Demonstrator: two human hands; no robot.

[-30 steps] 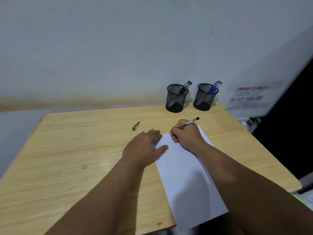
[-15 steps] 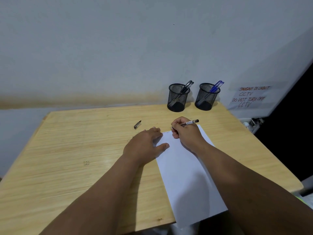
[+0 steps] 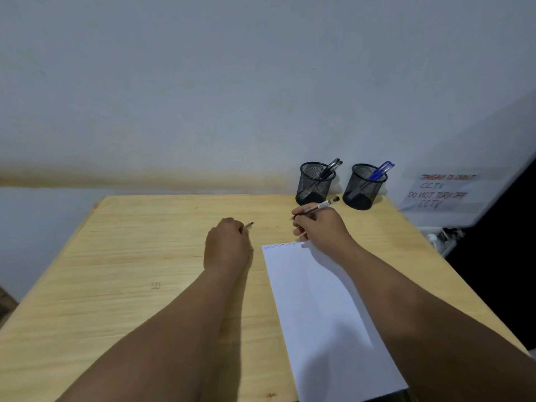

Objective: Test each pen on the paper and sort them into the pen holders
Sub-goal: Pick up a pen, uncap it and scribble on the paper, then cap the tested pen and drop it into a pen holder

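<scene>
- So the left hand [image 3: 227,245] isn't pinning the sheet down anymore. It's slid over to about 10 o'clock of the paper's top corner, and its fingers are curling down over the little pen cap [image 3: 249,225] that was lying loose on the wooden table [image 3: 116,256]. Only the cap's tip is poking out past the knuckles, so I can't tell if it's actually being pinched yet.
- The paper [image 3: 319,314] is sitting bare on the table now, white, running from the centre toward 5 o'clock, with a row of tiny scribbles [image 3: 280,245] along its top edge.
- The right hand [image 3: 319,227] has come up off the sheet too, hovering just past the top edge at roughly 12 o'clock of the paper. Its fingers are clamped on a pen [image 3: 320,206] with a clear barrel and dark end, tail pointing toward 2 o'clock, tip off the page.
- Behind it, two black mesh holders are standing by the wall: the left holder [image 3: 314,184] is carrying black pens [image 3: 332,166], the right holder [image 3: 364,188] is carrying blue pens [image 3: 381,169].
- Far right, a handwritten CCTV note [image 3: 441,191] is showing.
</scene>
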